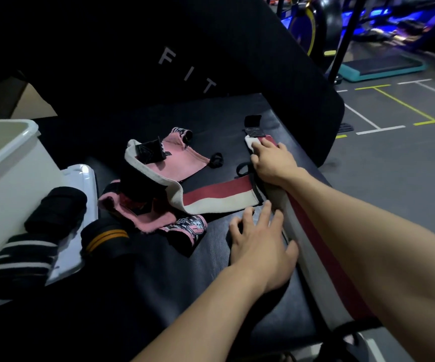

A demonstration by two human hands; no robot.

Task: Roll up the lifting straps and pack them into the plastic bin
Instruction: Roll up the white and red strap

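Gym floor lines run behind the black bench (174, 270) where your red-and-white strap (313, 239) lies stretched along the right edge, the white bin (7, 158) well apart at far left. Flatten it fully before rolling from one end, keeping edges aligned. Your right hand (273, 163) presses its far end with fingers extended; your left hand (260, 249) rests spread and flat beside it, gripping nothing.

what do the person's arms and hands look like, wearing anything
Both forearms are bare as far as the picture shows, with no sleeves in view. The left hand and the right hand wear no gloves, and no rings, watch or wristband can be seen on them.
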